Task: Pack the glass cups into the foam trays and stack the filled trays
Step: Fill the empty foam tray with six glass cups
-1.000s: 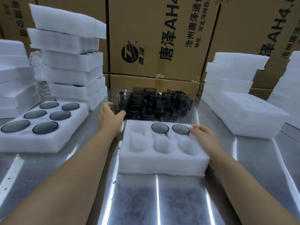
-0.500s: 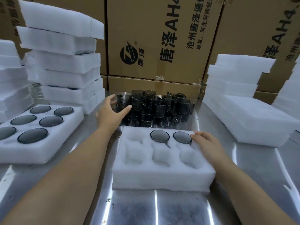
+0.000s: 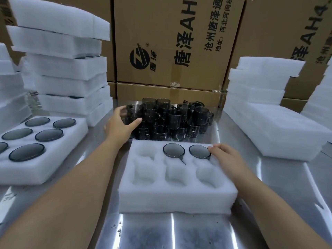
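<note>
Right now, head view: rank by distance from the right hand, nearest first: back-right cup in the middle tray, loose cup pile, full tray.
1. Back-right cup: in the middle tray, at the fingertips of the right hand.
2. Loose cup pile: behind the middle tray, ahead and left of the hand.
3. Full tray: far left, across the table.

You work under bright overhead light. It streaks white glare down the table (image 3: 197, 234) near you and washes detail out of the foam (image 3: 273, 126) on the right. Shadows are soft. Your wide lens bows the boxes (image 3: 179, 42) at the edges; the far cups (image 3: 172, 115) look soft.
</note>
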